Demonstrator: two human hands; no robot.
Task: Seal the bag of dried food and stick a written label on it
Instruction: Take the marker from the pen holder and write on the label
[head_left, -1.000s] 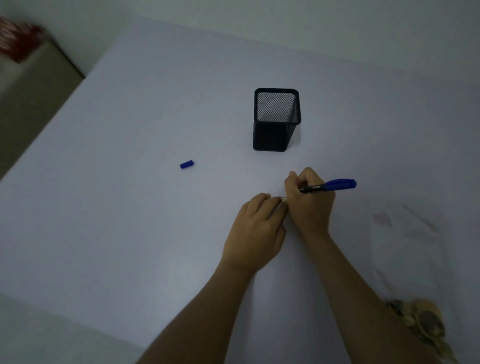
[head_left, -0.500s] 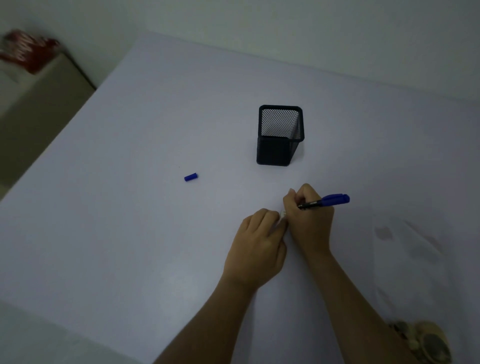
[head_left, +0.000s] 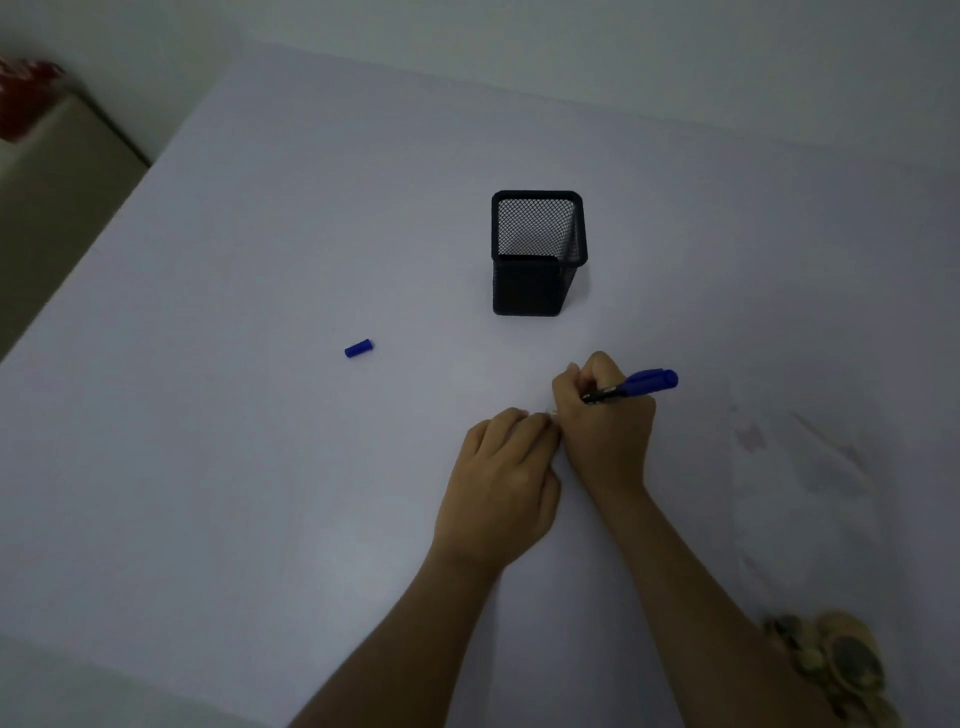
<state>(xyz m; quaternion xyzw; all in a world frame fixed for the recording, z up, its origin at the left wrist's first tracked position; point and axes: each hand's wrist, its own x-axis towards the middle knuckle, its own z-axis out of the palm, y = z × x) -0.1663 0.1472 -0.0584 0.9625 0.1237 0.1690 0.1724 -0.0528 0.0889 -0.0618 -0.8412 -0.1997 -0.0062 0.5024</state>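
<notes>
Hands, two, bare, meeting at the middle of a pale tabletop (head_left: 260, 467), forearms entering from the lower edge.

Right hand (head_left: 605, 431): fingers curled tight around a blue marker (head_left: 631, 385), knuckles up, wrist angled inward. Marker barrel slants up and to the right out of the fist, dark section near the fingers, blue end free; tip hidden under the fingers.

Left hand (head_left: 501, 483): palm down, fingers bent and bunched, fingertips pressed to the tabletop just beside the right hand, touching it. A small pale sliver, likely the label (head_left: 550, 413), shows between the two hands; whether the fingers pinch it or merely press it cannot be told. Writing on it not visible.

Bag (head_left: 800, 467): clear plastic, lying flat on the tabletop to the right of the right forearm, well apart from the hands. Faint and nearly the tabletop's colour, with creases and a few dim pinkish patches. Dried food (head_left: 841, 670): brownish, rounded pieces clustered at the bag's near end, by the lower right corner. State of the bag's opening cannot be told.

Marker cap (head_left: 358, 348): blue, short, lying on its side, left of the hands and apart from them.

Pen holder (head_left: 535, 280): black mesh, square, upright, beyond the hands.
</notes>
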